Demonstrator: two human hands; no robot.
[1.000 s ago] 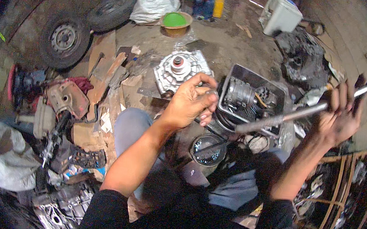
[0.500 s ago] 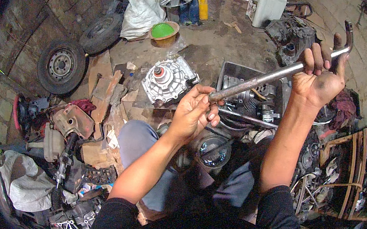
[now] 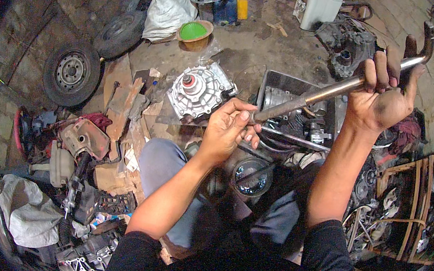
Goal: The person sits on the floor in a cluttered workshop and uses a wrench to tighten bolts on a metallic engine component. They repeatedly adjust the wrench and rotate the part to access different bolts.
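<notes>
A long bent steel wrench bar (image 3: 332,91), with a knurled grip and a hooked end, slants up to the right above my knees. At its lower end, my left hand (image 3: 226,128) pinches the tip between thumb and fingers. Close to the hooked end, my right hand (image 3: 382,97) supports the bar, several fingers curled over it and the palm turned up, with a dark smudge on it. Behind my left hand lies a silver gear housing (image 3: 199,90) with a red-ringed shaft standing up from it.
A black crate (image 3: 281,80) of metal parts lies beyond the bar. Between my knees sits a round pan (image 3: 251,177) with shiny dark contents. Wheels (image 3: 71,73) lean at the left wall; a green bowl (image 3: 193,31) and a white sack (image 3: 167,11) stand at the back.
The bar's hooked end and my right hand have shifted slightly to the right, and the bar has turned a little about its length. My left hand keeps pinching the lower end.
</notes>
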